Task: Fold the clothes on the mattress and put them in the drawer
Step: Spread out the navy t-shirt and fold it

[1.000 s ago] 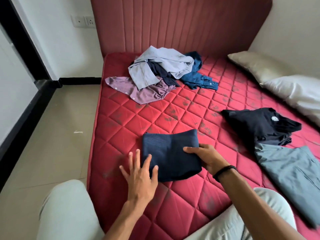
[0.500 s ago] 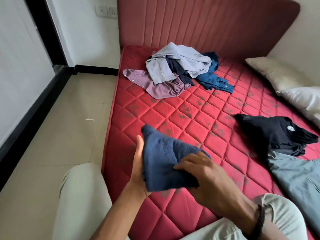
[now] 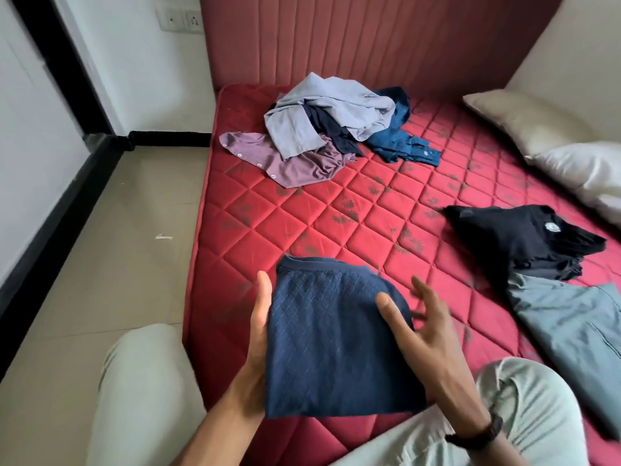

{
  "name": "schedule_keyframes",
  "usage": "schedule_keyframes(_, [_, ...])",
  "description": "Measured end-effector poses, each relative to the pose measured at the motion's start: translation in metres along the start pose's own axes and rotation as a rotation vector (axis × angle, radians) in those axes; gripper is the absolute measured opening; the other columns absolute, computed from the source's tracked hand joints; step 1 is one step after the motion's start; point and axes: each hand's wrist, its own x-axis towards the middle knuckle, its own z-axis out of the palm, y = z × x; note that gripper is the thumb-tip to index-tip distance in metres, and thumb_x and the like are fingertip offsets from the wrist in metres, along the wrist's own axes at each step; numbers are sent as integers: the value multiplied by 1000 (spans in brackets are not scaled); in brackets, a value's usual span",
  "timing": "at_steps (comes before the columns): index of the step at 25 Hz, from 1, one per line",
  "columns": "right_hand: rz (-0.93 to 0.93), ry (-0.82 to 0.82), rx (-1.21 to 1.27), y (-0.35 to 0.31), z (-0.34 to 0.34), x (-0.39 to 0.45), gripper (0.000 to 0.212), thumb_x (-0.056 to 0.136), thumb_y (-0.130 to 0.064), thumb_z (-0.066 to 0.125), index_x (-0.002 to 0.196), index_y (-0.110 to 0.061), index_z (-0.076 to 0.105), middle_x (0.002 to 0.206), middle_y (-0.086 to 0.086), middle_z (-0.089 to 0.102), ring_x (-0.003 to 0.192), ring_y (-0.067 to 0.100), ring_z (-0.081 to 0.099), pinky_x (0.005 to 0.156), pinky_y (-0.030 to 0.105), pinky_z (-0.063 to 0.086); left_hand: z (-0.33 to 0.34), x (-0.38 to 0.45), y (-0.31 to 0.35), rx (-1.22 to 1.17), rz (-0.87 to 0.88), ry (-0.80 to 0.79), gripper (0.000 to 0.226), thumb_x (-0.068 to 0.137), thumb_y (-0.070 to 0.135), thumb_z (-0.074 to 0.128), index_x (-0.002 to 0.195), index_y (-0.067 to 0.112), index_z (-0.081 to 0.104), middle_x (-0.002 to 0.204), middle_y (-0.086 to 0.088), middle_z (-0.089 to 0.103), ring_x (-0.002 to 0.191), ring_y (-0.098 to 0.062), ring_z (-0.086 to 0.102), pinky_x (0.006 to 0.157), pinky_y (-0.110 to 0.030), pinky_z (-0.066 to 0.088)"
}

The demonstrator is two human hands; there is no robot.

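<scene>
Navy folded garment [image 3: 332, 338], black shirt [image 3: 517, 237], unreadable white badge [image 3: 551, 227]

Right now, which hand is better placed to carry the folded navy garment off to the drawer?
Left. The left hand lies along the folded navy garment, supporting its edge, while the right hand is spread open with only its thumb touching. No drawer is in view.
</scene>
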Motion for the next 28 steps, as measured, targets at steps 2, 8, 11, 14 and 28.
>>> schedule_keyframes(2, [412, -313, 491, 7, -9, 1, 79, 85, -77, 60, 139, -20, 63, 128, 0, 70, 117, 19, 68, 106, 39, 48, 3, 5, -10, 30, -8, 54, 113, 83, 94, 34, 154, 6, 43, 157, -22, 44, 146, -40, 40, 119, -54, 33])
schedule_keyframes(8, [597, -491, 1069, 42, -41, -13, 48, 99, -47, 59, 129, -12, 72, 132, 16, 68, 125, 32, 64, 113, 48, 43, 18, 35, -46, 101, -108, 68, 111, 83, 93, 35, 151, 6, 48, 155, -23, 46, 143, -42, 45, 113, -55, 39])
schedule_keyframes(11, [484, -441, 977, 62, -58, -7, 42, 97, -27, 67, 135, -9, 63, 128, 16, 70, 120, 34, 67, 105, 48, 53, 36, 60, -56, 143, -161, 59, 107, 88, 88, 37, 151, 2, 47, 155, -27, 43, 144, -45, 41, 115, -56, 38])
schedule_keyframes(14, [399, -320, 922, 84, -80, 3, 47, 93, -19, 74, 136, -8, 59, 125, 14, 72, 117, 33, 68, 101, 48, 55, 56, 100, -66, 252, -238, 62, 99, 92, 83, 37, 143, 1, 57, 146, -28, 53, 135, -44, 53, 106, -53, 50])
schedule_keyframes(28, [297, 134, 1050, 169, -227, 102, 36, 93, -11, 70, 129, -7, 65, 119, 14, 75, 116, 36, 68, 100, 48, 56, 175, 329, -112, 543, -542, -113, 88, 98, 72, 42, 151, 2, 47, 152, -23, 50, 143, -37, 46, 120, -52, 36])
